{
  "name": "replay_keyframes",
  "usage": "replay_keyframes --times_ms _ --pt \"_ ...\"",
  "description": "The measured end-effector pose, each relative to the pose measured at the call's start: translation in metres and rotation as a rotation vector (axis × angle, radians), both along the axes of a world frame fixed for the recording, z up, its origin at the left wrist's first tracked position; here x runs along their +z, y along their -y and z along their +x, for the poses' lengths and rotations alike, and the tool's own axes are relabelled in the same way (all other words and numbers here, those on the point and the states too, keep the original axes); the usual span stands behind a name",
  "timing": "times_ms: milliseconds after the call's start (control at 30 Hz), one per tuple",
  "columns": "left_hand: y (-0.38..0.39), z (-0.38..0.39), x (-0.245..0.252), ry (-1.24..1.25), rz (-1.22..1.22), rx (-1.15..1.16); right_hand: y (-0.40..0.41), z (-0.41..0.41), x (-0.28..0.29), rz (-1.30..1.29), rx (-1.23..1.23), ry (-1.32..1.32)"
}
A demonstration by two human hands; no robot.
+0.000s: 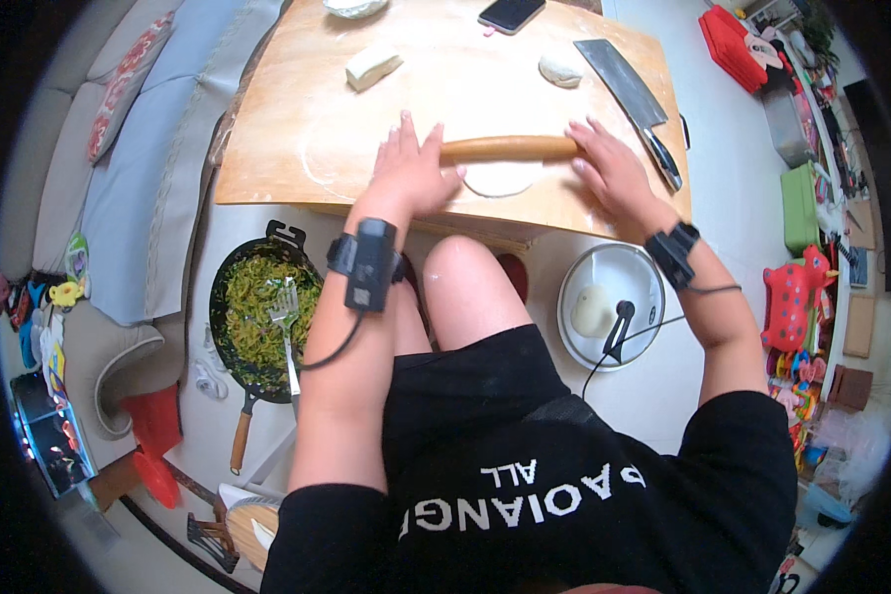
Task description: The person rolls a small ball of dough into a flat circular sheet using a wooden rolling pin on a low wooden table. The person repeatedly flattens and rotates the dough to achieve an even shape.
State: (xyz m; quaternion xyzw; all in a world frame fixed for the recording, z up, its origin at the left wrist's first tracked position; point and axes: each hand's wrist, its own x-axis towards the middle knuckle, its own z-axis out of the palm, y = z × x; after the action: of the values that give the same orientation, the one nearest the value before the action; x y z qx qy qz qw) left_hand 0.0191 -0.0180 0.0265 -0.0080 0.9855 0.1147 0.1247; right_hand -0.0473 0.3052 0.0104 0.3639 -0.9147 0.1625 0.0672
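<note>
A wooden rolling pin (508, 147) lies across the far part of a flattened round of dough (501, 180) on the floured wooden board (282, 148). My left hand (412, 174) covers the pin's left end, fingers spread beyond it and thumb on the near side. At the right end, my right hand (616, 174) holds the pin between thumb and fingers; its palm side is hidden. Further back on the board are a cut dough log (373, 67) and a small dough lump (560, 70). A cleaver (624, 85) lies to the right of my right hand.
A smartphone (511, 13) and another pale dough piece (354, 7) are at the board's far edge. Below left stands a wok (219, 349) of shredded green filling (256, 312) with a fork (286, 304). A glass-lidded bowl (642, 275) containing dough sits below right.
</note>
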Motion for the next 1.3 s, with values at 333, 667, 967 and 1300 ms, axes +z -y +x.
replay_keyframes --times_ms 333,667,967,1300 --pt "0.016 -0.019 -0.028 -0.284 0.020 -0.009 0.020 -0.050 -0.009 0.034 0.002 -0.212" --pt "0.037 -0.003 -0.019 -0.335 0.084 -0.330 -0.008 0.000 -0.006 -0.010 0.084 0.061" --pt "0.032 -0.027 -0.040 -0.339 0.062 -0.146 0.007 -0.011 -0.008 0.091 0.041 -0.200" --pt "0.048 0.016 -0.014 -0.311 0.090 -0.436 -0.008 0.020 -0.007 0.051 0.041 0.029"
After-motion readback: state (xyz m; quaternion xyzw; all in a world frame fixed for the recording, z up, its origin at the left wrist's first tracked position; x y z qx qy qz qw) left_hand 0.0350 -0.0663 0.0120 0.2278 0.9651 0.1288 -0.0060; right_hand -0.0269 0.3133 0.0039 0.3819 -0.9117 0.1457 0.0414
